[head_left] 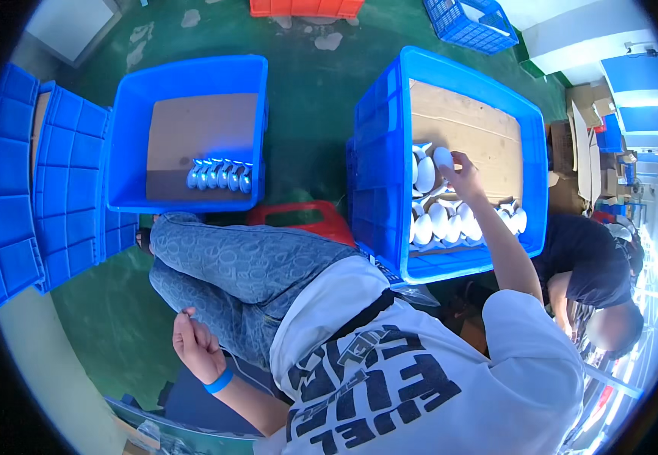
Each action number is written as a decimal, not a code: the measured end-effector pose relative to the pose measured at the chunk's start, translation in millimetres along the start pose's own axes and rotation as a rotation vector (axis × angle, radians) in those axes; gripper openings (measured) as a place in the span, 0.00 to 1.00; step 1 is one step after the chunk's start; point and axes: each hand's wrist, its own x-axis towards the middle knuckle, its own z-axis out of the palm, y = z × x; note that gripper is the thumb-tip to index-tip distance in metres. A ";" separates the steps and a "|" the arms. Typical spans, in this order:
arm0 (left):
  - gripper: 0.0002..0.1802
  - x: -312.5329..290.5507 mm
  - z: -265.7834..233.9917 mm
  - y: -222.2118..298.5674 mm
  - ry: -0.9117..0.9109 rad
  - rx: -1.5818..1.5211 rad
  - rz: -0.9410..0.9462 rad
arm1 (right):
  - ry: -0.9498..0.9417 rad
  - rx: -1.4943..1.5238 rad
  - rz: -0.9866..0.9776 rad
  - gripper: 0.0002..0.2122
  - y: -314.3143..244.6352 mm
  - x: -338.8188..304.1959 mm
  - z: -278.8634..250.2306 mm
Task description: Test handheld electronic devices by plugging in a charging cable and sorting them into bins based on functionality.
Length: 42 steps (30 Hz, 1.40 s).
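Note:
My right hand reaches into the blue crate on the right, its fingers closed on a white, egg-shaped part. Beside it in that crate stand more glossy white rounded parts, and a row of them lines the near side. Low on the left, my left hand is held over my lap's side with fingers curled and thumb pressed to them. A small dark speck shows at its fingertips, too small to name.
Another blue crate at left, lined with cardboard, holds a row of shiny parts. A red plastic stool sits between the crates. Stacked blue crates stand far left. A co-worker bends at the right.

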 end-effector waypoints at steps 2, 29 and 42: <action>0.13 -0.2 2.9 -1.4 0.016 0.001 -0.002 | -0.001 0.050 -0.035 0.26 0.1 -0.1 1.5; 0.14 12.6 -58.0 -22.8 0.303 -0.183 -0.147 | -0.063 0.225 -0.885 0.08 -352.5 -47.7 152.8; 0.11 37.6 -97.0 -63.7 0.666 -0.439 -0.289 | -0.651 -0.769 -0.736 0.32 -340.7 43.6 644.1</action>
